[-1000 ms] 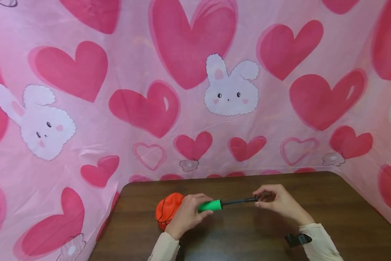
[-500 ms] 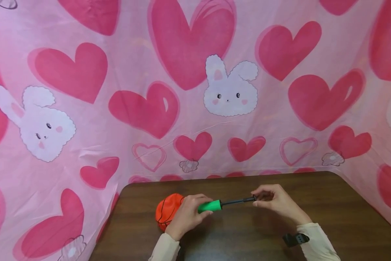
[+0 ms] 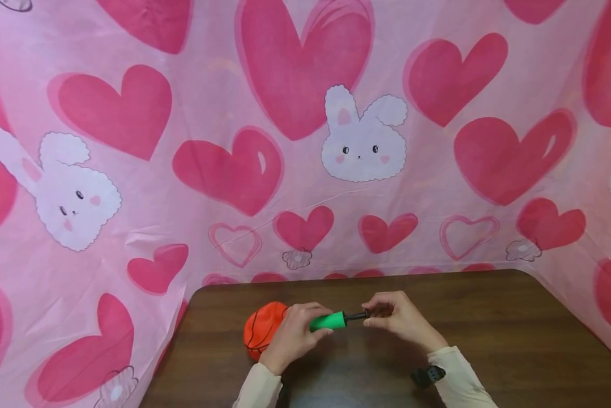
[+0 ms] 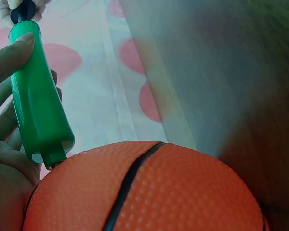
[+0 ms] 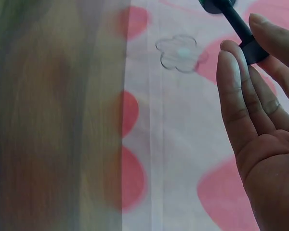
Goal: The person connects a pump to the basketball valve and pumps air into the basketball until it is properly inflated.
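Observation:
A green hand pump (image 3: 329, 321) is gripped by its barrel in my left hand (image 3: 296, 335), thumb along one side and fingers round the other. The pump's nozzle end meets an orange toy basketball (image 3: 262, 328) with black lines; in the left wrist view the ball (image 4: 149, 187) fills the lower part. My right hand (image 3: 404, 320) pinches the black handle (image 5: 253, 50) at the end of the pump's plunger between thumb and fingertips. Only a short length of the black rod (image 3: 355, 315) shows outside the barrel. Part of the ball is hidden behind the left hand.
Both hands are over a brown wood-grain table (image 3: 514, 340) with rounded far corners. A pink cloth (image 3: 305, 192) with hearts and rabbits hangs behind it and along the sides. A black strap (image 3: 428, 375) circles the right wrist.
My right hand has moved left toward the barrel, and the plunger has slid in so that far less rod shows. The left hand, barrel and ball have stayed in place.

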Tool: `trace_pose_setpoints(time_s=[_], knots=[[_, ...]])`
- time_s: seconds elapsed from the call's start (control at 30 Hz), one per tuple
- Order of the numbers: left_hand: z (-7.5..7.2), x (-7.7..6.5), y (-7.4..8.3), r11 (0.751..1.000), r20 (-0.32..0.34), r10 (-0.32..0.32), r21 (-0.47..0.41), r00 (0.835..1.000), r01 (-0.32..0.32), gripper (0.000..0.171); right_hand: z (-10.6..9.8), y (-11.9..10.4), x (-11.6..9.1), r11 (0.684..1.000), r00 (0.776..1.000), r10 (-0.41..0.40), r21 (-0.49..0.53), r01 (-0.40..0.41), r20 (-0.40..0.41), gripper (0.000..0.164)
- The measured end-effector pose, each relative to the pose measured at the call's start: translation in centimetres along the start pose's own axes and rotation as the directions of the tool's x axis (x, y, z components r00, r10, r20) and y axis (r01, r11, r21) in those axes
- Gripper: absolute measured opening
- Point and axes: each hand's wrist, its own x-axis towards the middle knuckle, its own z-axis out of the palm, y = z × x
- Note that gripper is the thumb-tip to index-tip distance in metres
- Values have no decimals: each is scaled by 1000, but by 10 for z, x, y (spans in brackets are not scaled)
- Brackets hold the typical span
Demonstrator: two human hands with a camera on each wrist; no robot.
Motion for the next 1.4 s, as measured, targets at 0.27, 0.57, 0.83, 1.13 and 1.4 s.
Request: trace_pose_setpoints(time_s=[0.27, 0.57, 0.83, 1.13, 1.4], knots=[[2, 0, 1, 1000, 9, 10, -16, 1000, -10, 30, 17, 0, 5, 999, 1000, 5, 33, -6, 26, 19], [3, -3, -1, 999, 2, -27, -47, 1000, 27, 30, 17, -3, 4, 999, 999, 19, 30, -20, 31, 22], [3, -5, -2, 998, 4, -14, -66, 1000, 14, 32, 16, -4, 0, 999, 999, 34, 19, -34, 27, 21], [1, 0, -3, 998, -9, 24, -57, 1000, -24, 34, 1, -2, -4, 999, 999, 31, 32, -31, -14, 24], [-2, -1, -4, 999, -13, 32, -14, 999, -32, 34, -26, 2, -17, 998, 999, 36, 44, -35, -32, 23]])
